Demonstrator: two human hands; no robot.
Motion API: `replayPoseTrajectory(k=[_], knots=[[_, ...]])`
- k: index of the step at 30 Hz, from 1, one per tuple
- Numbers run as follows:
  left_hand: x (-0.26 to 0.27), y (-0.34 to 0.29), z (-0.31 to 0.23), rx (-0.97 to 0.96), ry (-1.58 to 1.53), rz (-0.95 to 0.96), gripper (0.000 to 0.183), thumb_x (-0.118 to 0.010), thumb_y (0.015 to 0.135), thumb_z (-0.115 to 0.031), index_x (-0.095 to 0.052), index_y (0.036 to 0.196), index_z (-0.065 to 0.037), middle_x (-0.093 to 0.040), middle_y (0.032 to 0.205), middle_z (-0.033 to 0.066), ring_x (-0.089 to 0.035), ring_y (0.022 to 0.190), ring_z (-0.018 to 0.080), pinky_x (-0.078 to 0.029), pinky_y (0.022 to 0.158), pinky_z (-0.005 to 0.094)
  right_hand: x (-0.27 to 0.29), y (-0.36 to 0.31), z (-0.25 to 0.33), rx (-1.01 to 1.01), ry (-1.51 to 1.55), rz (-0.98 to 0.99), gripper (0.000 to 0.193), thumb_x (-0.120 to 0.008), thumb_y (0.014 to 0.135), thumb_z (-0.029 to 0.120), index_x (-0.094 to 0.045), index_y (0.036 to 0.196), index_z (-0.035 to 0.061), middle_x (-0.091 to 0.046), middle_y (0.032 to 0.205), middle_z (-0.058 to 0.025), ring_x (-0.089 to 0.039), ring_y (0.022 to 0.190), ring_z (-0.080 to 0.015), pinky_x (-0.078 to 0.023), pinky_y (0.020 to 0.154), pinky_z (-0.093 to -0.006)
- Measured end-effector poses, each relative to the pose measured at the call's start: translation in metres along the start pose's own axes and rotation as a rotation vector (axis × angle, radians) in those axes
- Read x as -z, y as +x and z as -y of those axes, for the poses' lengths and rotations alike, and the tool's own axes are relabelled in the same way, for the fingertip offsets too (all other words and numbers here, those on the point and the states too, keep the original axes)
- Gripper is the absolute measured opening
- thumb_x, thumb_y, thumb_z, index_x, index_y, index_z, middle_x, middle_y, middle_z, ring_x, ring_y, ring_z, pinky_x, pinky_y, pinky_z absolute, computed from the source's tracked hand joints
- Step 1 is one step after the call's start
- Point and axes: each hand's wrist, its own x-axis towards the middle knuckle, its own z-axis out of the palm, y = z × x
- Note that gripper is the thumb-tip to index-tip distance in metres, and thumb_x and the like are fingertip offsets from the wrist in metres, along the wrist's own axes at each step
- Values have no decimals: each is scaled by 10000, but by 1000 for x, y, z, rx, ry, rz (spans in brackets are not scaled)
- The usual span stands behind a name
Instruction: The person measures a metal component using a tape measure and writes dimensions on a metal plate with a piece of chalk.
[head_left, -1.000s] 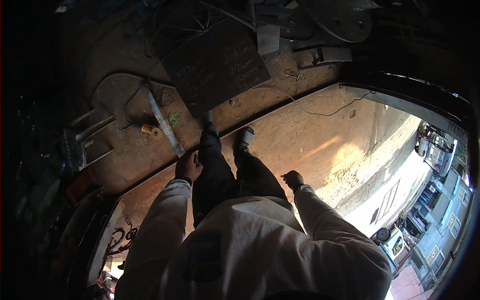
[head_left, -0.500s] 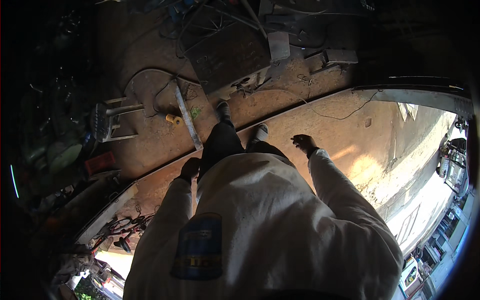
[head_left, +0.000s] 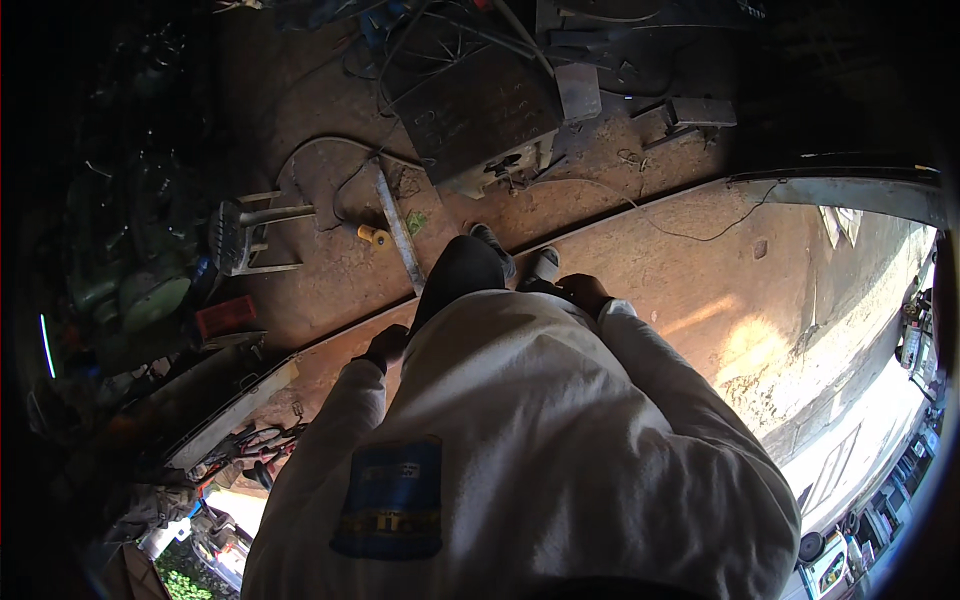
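My left hand [head_left: 388, 346] hangs low beside my left thigh, dark in shadow, and its fingers cannot be made out. My right hand [head_left: 585, 293] is in front of my right thigh, at the hem of my light long-sleeved top [head_left: 520, 400]. Its fingers are dark and partly hidden, so whether they hold anything does not show. Ahead of my feet stands a dark metal-topped table [head_left: 475, 120] with chalk-like marks. A pale metal bar [head_left: 400, 228] lies left of my feet, close to a yellow cylindrical thing [head_left: 373, 235].
A metal-framed stool [head_left: 240, 237] lies on its side at the left, near a red crate [head_left: 225, 317]. A raised dark rail [head_left: 600, 218] crosses the floor by my feet. A thin cable [head_left: 680, 234] trails on the right. A concrete-like floor [head_left: 700, 270] stretches to the right.
My right hand has swung inward from the right to the front of my thigh. My left leg has bent and risen. The surroundings have shifted slightly right in view.
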Motion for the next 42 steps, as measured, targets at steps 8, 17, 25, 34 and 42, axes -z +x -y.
replayPoseTrajectory(k=[8,17,25,34,42], knots=[[83,19,-82,87,148,-34,486,-587,865,-384,-597,1202,-33,-652,1123,203,-608,1066,361,-462,949,414,54,26,37,-1350,967,-74,195,-557,922,172,-674,996,34,-606,753,-37,-459,507,-116,-301,406,-255],[147,74,-110,-175,-187,-106,479,-660,859,-384,-586,1195,-51,-662,1012,117,-637,914,278,-508,790,366,109,187,105,-359,365,10,219,-592,878,46,-598,1093,4,-637,1007,-90,-632,665,-161,-505,540,-263],[223,68,-251,-65,-1403,264,471,-480,971,-528,-523,1246,-148,-538,1012,22,-533,869,122,-461,874,342,158,303,221,-352,863,80,406,-710,799,170,-605,1152,0,-642,1140,-138,-655,961,-282,-522,841,-369],[159,72,-149,-203,-959,-49,644,-486,956,-537,-380,1386,-70,-551,1269,80,-555,1158,225,-485,901,389,175,303,140,55,18,275,369,-724,774,317,-665,1057,88,-653,1031,-162,-632,964,-341,-500,865,-443],[-134,-69,-34,1003,-1416,-11,798,-456,888,-688,-382,1420,-97,-482,1400,122,-471,1261,234,-405,984,452,202,195,-75,-330,-316,864,165,-565,797,267,-622,714,137,-618,724,-89,-614,734,-290,-476,665,-439]])
